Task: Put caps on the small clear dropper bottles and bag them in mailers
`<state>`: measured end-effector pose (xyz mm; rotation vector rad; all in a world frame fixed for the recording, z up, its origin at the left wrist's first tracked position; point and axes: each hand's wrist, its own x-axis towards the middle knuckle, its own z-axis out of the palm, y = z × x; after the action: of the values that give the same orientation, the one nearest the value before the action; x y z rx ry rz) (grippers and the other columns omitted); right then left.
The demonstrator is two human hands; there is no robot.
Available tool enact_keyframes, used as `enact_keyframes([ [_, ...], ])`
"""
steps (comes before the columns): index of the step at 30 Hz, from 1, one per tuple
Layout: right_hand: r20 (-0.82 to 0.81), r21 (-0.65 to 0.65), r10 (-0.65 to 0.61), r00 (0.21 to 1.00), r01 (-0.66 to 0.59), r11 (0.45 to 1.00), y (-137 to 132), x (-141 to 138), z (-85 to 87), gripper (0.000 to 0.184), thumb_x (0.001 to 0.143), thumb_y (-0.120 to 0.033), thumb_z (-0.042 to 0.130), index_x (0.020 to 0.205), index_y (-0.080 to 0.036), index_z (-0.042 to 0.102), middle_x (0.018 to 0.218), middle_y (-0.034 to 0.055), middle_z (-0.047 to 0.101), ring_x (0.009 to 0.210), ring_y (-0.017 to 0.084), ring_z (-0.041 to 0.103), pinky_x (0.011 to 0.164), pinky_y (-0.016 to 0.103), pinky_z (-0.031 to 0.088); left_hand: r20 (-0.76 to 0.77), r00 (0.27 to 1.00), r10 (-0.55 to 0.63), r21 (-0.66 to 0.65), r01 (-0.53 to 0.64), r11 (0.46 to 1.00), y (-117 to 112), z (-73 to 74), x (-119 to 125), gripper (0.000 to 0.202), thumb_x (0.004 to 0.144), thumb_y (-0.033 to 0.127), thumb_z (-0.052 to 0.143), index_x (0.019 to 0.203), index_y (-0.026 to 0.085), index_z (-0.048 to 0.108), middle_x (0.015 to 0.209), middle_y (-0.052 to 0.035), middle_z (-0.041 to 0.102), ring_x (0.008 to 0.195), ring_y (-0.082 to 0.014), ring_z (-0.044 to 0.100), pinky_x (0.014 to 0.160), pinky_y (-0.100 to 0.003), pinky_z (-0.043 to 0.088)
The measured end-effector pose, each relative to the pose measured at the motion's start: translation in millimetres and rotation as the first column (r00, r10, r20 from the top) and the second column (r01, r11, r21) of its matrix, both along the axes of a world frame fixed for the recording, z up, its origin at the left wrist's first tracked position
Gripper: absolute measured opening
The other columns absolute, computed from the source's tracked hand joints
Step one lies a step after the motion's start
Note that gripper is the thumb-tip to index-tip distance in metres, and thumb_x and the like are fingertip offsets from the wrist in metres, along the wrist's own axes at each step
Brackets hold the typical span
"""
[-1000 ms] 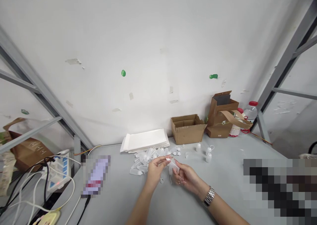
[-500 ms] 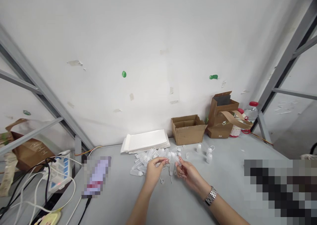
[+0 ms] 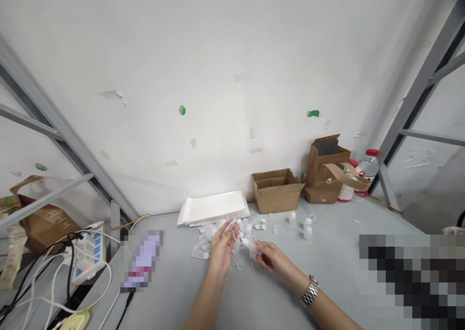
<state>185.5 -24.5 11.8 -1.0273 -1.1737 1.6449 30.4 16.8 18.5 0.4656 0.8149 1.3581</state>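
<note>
My left hand is raised over the grey table, fingers stretched upward and apart, just in front of a pile of small clear plastic bottles. A thin white loop hangs by its fingers; I cannot tell whether it is held. My right hand, with a metal watch on the wrist, is curled round a small clear bottle with its tip pointing toward the left hand. Three small capped white bottles stand farther right.
A stack of white sheets lies against the wall, with an open cardboard box and brown paper bags to its right. A power strip with cables sits at the left. Grey frame posts stand on both sides.
My left hand has opened from a pinch and lifted, its fingers now spread. My right hand has dropped slightly with the bottle and moved a little apart from the left.
</note>
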Motion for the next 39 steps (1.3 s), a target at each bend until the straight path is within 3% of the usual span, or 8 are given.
enact_keyframes([
  [3, 0.053, 0.043, -0.076, 0.996, 0.073, 0.996, 2, 0, 1.4, 0.052, 0.075, -0.066, 0.043, 0.059, -0.017, 0.053, 0.038, -0.0073, 0.036, 0.037, 0.007, 0.025, 0.043, 0.024, 0.018, 0.008, 1.000, -0.030, -0.017, 0.030, 0.999, -2, -2.7, 5, 0.025, 0.063, 0.010, 0.071, 0.087, 0.013, 0.066, 0.081, -0.0067, 0.072, 0.081, -0.0153, 0.067, 0.079, -0.022, 0.051],
  [7, 0.129, 0.084, -0.093, 0.987, 0.083, 0.993, 4, 1, 0.8, 0.053, 0.074, -0.068, 0.040, 0.061, -0.018, 0.052, 0.038, -0.0078, 0.034, 0.037, 0.007, 0.026, 0.043, 0.023, 0.021, -0.015, 0.999, -0.049, -0.024, 0.049, 0.999, -5, -2.8, 10, 0.018, 0.064, 0.008, 0.070, 0.082, 0.011, 0.067, 0.076, -0.0079, 0.072, 0.076, -0.0149, 0.068, 0.071, -0.020, 0.052],
  [19, 0.250, 0.121, -0.101, 0.963, 0.072, 0.990, 6, 2, -9.2, 0.053, 0.076, -0.068, 0.036, 0.063, -0.018, 0.049, 0.040, -0.0080, 0.035, 0.038, 0.008, 0.028, 0.043, 0.023, 0.025, -0.029, 0.999, -0.043, -0.013, 0.042, 0.999, -3, -5.9, 10, 0.022, 0.052, 0.016, 0.079, 0.069, 0.012, 0.066, 0.074, -0.0059, 0.072, 0.075, -0.0167, 0.068, 0.071, -0.022, 0.051],
  [27, 0.412, 0.193, -0.174, 0.894, 0.100, 0.976, 4, 2, -5.0, 0.054, 0.076, -0.068, 0.033, 0.060, -0.018, 0.048, 0.046, -0.0061, 0.035, 0.044, 0.010, 0.032, 0.047, 0.024, 0.028, -0.258, 0.965, -0.043, 0.089, 0.068, 0.994, -3, -6.9, 8, 0.029, 0.053, 0.030, 0.077, 0.073, 0.012, 0.067, 0.072, -0.0087, 0.072, 0.076, -0.0208, 0.068, 0.081, -0.034, 0.048],
  [33, 0.501, 0.237, -0.185, 0.846, 0.072, 0.969, 2, 7, 1.5, 0.048, 0.080, -0.061, 0.035, 0.059, -0.019, 0.047, 0.050, -0.0050, 0.037, 0.048, 0.011, 0.035, 0.049, 0.024, 0.029, -0.378, 0.924, -0.050, 0.110, 0.098, 0.989, -3, -2.2, 8, 0.028, 0.053, 0.032, 0.076, 0.071, 0.011, 0.067, 0.068, -0.0094, 0.072, 0.072, -0.0217, 0.067, 0.076, -0.034, 0.049],
  [39, 0.490, 0.244, -0.184, 0.852, 0.069, 0.967, 2, 7, 5.3, 0.046, 0.080, -0.059, 0.035, 0.058, -0.019, 0.046, 0.051, -0.0049, 0.037, 0.049, 0.011, 0.035, 0.049, 0.024, 0.030, -0.398, 0.915, -0.060, 0.105, 0.111, 0.988, -5, -1.5, 8, 0.027, 0.054, 0.032, 0.075, 0.072, 0.012, 0.067, 0.070, -0.0095, 0.072, 0.074, -0.0220, 0.068, 0.077, -0.034, 0.049],
])
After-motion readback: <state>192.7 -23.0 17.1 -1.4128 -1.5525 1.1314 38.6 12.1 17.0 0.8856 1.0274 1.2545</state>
